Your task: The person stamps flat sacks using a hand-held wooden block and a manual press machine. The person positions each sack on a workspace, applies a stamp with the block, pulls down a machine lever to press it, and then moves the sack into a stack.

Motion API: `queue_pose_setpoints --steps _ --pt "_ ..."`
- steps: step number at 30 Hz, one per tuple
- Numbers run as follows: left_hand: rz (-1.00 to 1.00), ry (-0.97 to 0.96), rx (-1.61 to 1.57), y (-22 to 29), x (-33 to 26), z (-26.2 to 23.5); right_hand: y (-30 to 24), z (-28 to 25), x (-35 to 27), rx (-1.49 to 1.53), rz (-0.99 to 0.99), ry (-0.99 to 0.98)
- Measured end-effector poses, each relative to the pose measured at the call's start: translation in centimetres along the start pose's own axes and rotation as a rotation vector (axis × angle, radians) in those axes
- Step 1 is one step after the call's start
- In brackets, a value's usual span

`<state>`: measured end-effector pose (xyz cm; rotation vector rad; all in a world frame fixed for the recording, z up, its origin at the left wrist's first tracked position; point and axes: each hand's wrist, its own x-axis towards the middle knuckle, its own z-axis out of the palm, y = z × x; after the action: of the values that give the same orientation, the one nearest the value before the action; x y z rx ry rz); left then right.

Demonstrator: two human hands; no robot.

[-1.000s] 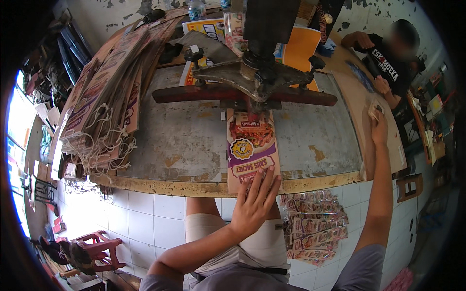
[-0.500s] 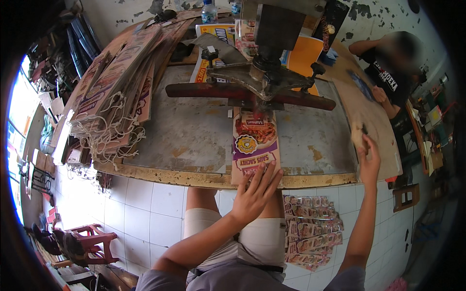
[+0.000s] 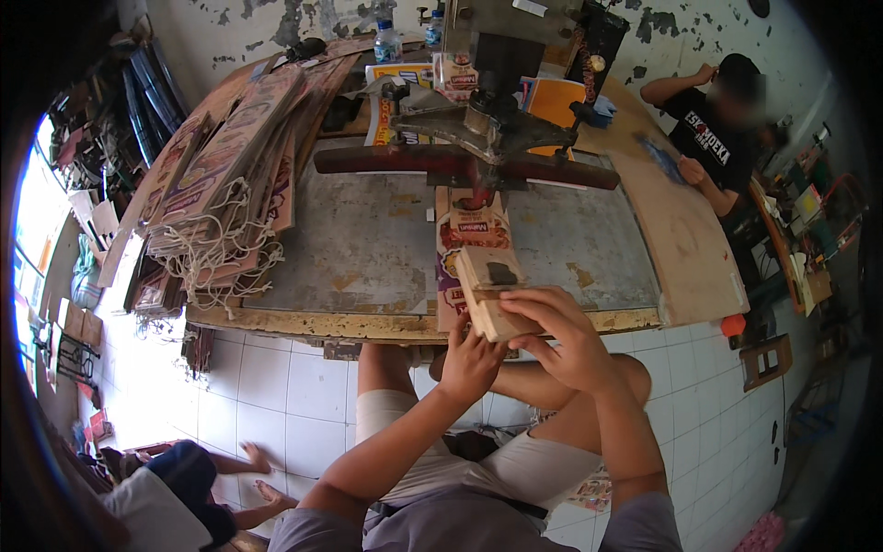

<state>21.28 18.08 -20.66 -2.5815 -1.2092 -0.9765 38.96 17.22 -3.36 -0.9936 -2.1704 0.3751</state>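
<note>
Nearest, at the front edge of the worn grey metal-topped workbench, both hands meet on a flat brown cardboard piece with a dark patch. The right hand curls over its near right corner, fingers narrow and closed on the edge, thumb underneath. The left hand presses up against its near left side; its fingers look bent onto the card, though the grip itself is partly hidden. The piece lies just beyond the fingertips, its long axis running away from the person toward the press, tilted slightly left. Both hands are about equally near it, the right covering more of it.

Beneath it, a printed red-and-purple paper bag lies flat, its length along the same line, overhanging the front edge.

Farther on, a dark iron hand press with a red crossbar spans the bench's middle. A stack of printed bags with white cord handles fills the left edge. At the far right corner another person's hand rests on a bare wooden board.
</note>
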Motion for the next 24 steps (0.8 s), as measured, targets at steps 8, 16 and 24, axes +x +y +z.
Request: queue_pose_setpoints --steps 8,16,24 --pt "-0.002 0.002 0.098 0.5 1.0 -0.8 2.4 2.8 3.1 -0.15 0.038 -0.043" --pt "-0.002 0.01 0.155 0.6 1.6 -0.9 5.9 4.4 5.3 -0.245 0.048 -0.01" --pt "-0.013 0.018 0.181 1.0 2.1 -1.8 8.4 5.4 7.0 -0.248 0.032 0.014"
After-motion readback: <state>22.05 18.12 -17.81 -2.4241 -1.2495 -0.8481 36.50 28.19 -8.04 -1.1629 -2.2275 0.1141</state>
